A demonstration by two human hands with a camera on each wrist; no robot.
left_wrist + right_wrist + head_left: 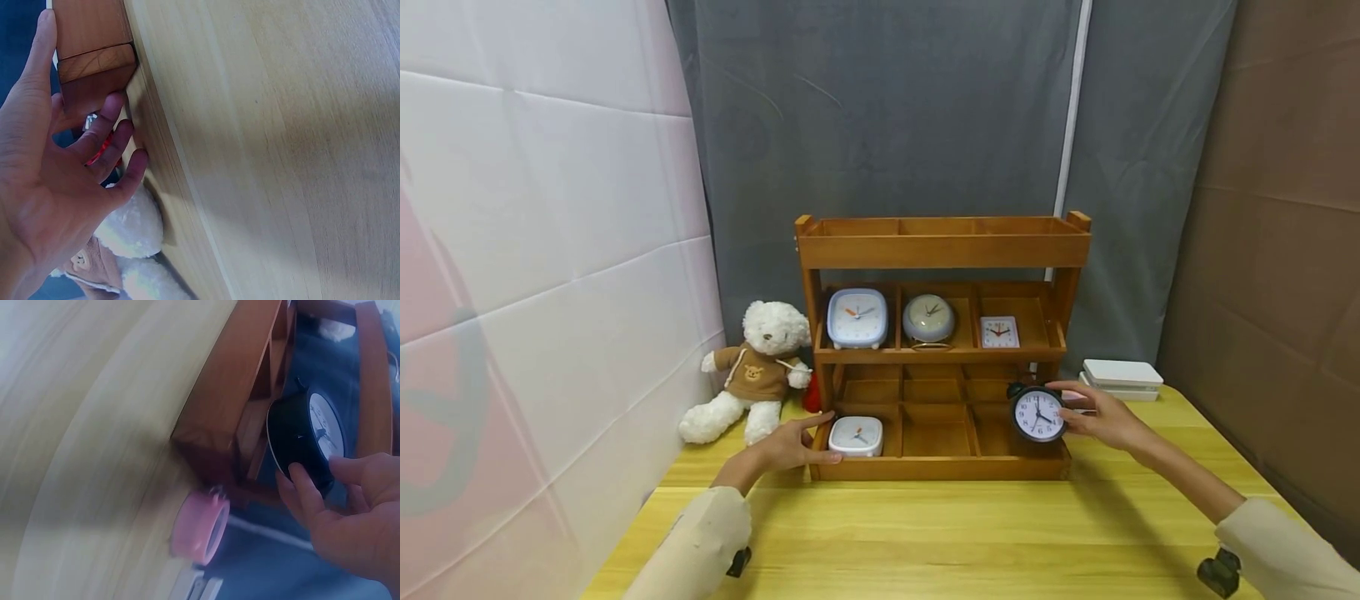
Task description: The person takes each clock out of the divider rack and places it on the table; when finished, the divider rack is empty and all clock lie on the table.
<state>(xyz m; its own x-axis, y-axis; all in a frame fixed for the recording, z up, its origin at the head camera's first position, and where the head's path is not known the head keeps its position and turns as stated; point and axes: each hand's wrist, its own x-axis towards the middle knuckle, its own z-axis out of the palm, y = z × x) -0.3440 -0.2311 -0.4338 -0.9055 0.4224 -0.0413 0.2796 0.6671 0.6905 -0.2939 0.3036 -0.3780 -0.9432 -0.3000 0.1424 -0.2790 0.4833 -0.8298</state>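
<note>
My right hand [1101, 418] pinches a round black alarm clock [1038, 414] by its right side, thumb on the dial side and fingers on the casing in the right wrist view. The clock is in front of the lower right compartment of a wooden shelf [940, 469]. My left hand [786, 444] rests at the shelf's lower left corner, thumb against the front edge and fingers loosely extended by the side. Beside it, a small white clock [856, 436] stands in the lower left compartment. A blue square clock [857, 318], a round grey clock [928, 318] and a small white square clock [999, 332] occupy the middle tier.
A white teddy bear [752, 372] in a brown hoodie sits left of the shelf, near a red object [812, 393]. White boxes [1122, 375] lie at the back right. The right wrist view shows a pink clock [201, 527] beside the shelf's right end.
</note>
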